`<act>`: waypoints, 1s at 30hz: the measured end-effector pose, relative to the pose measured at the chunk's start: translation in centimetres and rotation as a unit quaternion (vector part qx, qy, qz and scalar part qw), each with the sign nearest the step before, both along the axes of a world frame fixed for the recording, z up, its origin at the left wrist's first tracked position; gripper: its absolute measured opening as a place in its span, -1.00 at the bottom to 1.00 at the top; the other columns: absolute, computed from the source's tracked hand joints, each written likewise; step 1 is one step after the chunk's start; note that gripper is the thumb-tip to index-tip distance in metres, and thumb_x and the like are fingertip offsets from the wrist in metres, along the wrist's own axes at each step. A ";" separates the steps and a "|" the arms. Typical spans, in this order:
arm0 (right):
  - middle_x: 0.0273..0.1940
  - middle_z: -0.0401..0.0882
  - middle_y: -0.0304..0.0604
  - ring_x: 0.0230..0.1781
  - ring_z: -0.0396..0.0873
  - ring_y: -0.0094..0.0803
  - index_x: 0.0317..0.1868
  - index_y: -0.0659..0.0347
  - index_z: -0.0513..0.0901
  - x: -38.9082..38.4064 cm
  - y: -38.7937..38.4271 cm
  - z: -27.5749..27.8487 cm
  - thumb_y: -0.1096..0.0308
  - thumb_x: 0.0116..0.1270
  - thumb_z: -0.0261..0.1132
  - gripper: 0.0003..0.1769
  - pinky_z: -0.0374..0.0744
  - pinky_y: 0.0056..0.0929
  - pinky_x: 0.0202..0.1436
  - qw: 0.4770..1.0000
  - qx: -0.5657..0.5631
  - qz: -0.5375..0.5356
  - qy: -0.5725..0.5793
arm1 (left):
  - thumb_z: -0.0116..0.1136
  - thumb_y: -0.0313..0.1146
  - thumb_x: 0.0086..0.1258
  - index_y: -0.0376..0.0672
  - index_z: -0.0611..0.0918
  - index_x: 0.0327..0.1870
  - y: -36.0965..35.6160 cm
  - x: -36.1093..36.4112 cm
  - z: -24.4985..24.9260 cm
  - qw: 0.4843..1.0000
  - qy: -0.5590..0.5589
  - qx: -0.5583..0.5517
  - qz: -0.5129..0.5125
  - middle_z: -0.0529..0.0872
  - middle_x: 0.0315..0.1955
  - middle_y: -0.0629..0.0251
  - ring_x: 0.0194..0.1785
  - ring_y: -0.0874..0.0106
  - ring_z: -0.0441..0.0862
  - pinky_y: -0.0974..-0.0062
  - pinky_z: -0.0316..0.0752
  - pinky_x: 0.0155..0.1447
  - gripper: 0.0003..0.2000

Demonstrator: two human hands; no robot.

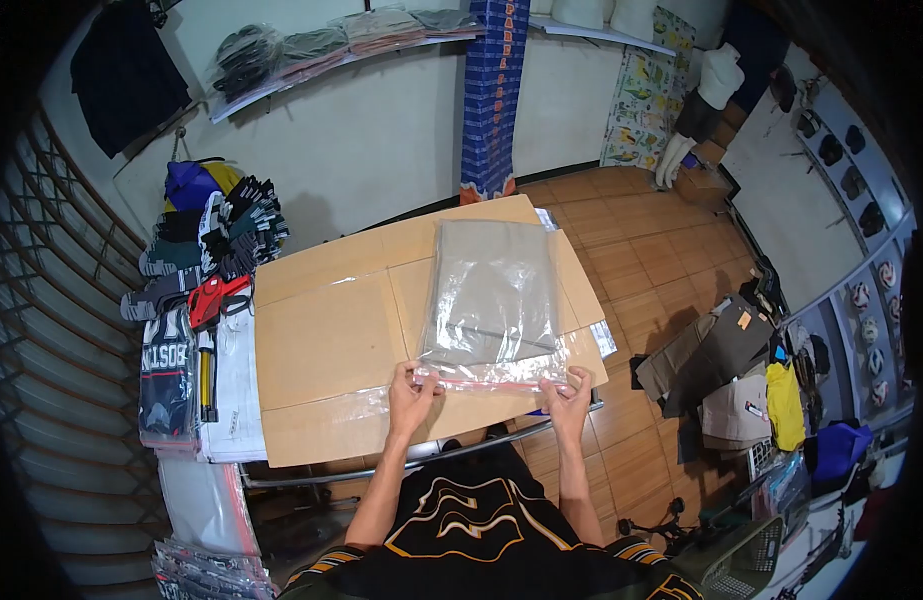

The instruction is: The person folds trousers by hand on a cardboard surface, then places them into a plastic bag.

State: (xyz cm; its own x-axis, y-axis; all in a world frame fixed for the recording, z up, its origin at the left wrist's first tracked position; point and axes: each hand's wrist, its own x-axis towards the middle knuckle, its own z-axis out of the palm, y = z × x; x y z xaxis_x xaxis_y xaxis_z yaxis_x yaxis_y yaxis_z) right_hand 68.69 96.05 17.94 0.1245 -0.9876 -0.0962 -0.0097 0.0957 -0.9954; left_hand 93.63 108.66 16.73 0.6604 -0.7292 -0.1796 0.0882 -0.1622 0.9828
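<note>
A folded grey-beige garment [493, 285] lies inside a clear plastic bag [481, 375] on a flat cardboard sheet [326, 350]. The bag's edge nearest me carries a red strip. At the left end of that edge, my left hand [413, 402] pinches the plastic between thumb and fingers. My right hand [567, 400] grips the same edge at its right end. The plastic between both hands is stretched out nearly straight.
Left of the cardboard are a red-handled tool [219, 298], a packed dark jersey [168, 370] and a pile of socks [236, 225]. Clear bags [206, 505] lie at lower left. Clothes [716, 350] hang at right above the tiled floor [646, 235]. A metal rail [461, 450] runs along the near edge.
</note>
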 end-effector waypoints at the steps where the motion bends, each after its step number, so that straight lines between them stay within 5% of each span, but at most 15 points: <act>1: -0.23 0.66 0.02 -0.47 0.61 -0.49 0.23 0.22 0.27 0.2 0.1 0.1 0.53 0.33 0.43 -0.41 0.55 -0.58 -0.61 1.000 -0.006 -0.001 -0.003 | 0.28 -0.42 0.46 -0.35 0.48 0.08 0.1 -0.2 -0.2 0.999 -0.031 0.006 0.027 0.78 -0.34 0.12 -0.35 0.44 0.77 0.54 0.63 -0.28 -0.69; 5: -0.24 0.64 -0.02 -0.42 0.63 -0.48 0.23 0.24 0.31 0.3 0.5 0.0 0.56 0.32 0.42 -0.43 0.61 -0.58 -0.52 1.000 0.014 0.017 0.010 | 0.27 -0.48 0.44 -0.27 0.33 0.27 0.2 -0.8 0.1 0.996 -0.071 -0.017 0.044 0.78 -0.35 0.07 -0.32 0.38 0.78 0.49 0.62 -0.25 -0.53; 11: -0.22 0.59 -0.05 -0.47 0.61 -0.51 0.17 0.22 0.30 0.3 -0.7 -4.5 0.54 0.36 0.39 -0.50 0.49 -0.57 -0.63 0.993 -0.108 0.014 0.044 | 0.27 -0.51 0.42 -0.21 0.36 0.28 0.3 -0.9 -0.5 0.991 -0.125 -0.016 0.033 0.77 -0.39 0.12 -0.35 0.43 0.73 0.46 0.58 -0.26 -0.54; 13: -0.15 0.53 -0.01 -0.34 0.65 -0.44 0.14 0.26 0.32 0.3 -0.2 -2.9 0.57 0.36 0.38 -0.54 0.66 -0.53 -0.45 0.998 -0.038 0.024 0.038 | 0.26 -0.50 0.43 -0.20 0.39 0.27 0.3 -0.9 -0.5 0.991 -0.130 -0.012 0.033 0.76 -0.40 0.14 -0.36 0.44 0.72 0.47 0.57 -0.27 -0.56; 22: -0.08 0.57 0.01 -0.45 0.62 -0.46 0.14 0.22 0.27 0.3 0.2 -0.5 0.53 0.38 0.36 -0.53 0.59 -0.54 -0.64 0.999 0.034 0.013 0.003 | 0.23 -0.47 0.46 -0.24 0.49 0.22 0.4 -1.0 0.7 0.994 -0.109 -0.020 0.022 0.74 -0.44 0.19 -0.37 0.49 0.73 0.49 0.58 -0.27 -0.65; 30: -0.15 0.57 0.03 -0.34 0.65 -0.44 0.10 0.18 0.22 0.4 0.2 -1.3 0.54 0.43 0.32 -0.56 0.62 -0.51 -0.58 1.000 0.010 0.018 -0.008 | 0.25 -0.49 0.44 -0.26 0.57 0.13 0.3 -1.0 0.8 0.992 -0.125 -0.012 0.025 0.75 -0.43 0.20 -0.36 0.50 0.73 0.51 0.59 -0.25 -0.72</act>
State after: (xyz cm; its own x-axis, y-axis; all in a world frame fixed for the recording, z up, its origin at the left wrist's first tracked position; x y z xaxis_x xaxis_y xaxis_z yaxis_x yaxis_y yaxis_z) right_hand 69.09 96.29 16.62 0.1605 -0.9804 -0.1141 0.0016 0.1159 -0.9933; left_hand 92.59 108.95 17.58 0.7168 -0.6972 0.0119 -0.1522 -0.1398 0.9784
